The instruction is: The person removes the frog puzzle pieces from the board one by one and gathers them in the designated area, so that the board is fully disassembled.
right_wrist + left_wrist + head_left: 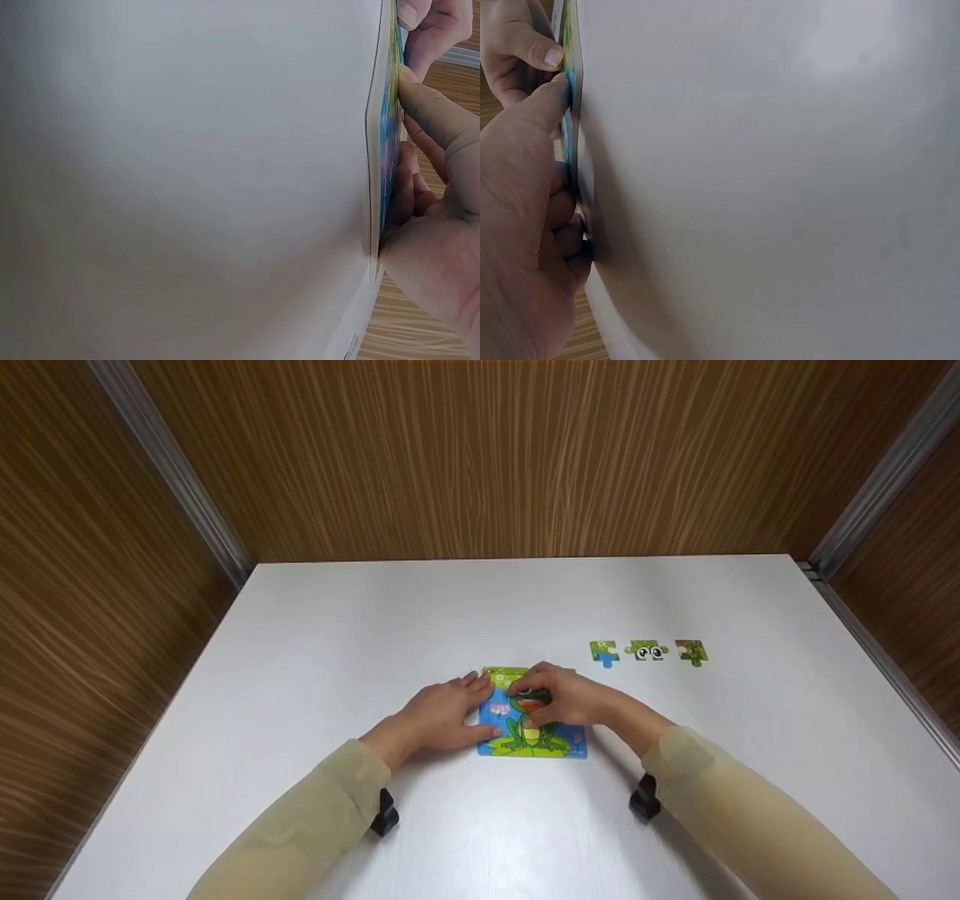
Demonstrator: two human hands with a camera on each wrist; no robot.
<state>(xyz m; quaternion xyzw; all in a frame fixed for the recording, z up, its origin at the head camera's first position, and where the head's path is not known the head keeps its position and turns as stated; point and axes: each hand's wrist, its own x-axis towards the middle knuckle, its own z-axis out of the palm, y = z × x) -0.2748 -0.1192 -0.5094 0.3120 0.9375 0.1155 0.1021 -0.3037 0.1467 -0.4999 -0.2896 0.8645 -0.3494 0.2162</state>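
A small frog jigsaw puzzle in a shallow board lies flat on the white table. My left hand rests against its left side, fingers spread and the thumb touching the picture. Over the middle, my right hand bends its index finger and thumb around a piece with the frog's red mouth. That hand hides the board's upper right part. In the right wrist view the right thumb presses on the picture's surface. The left wrist view shows the left thumb on the board near its edge.
Right of the board, loose pieces lie in a row: a green-and-blue piece, a piece with two eyes and a dark green piece. Wood-grain panels stand at the back and sides of the white table.
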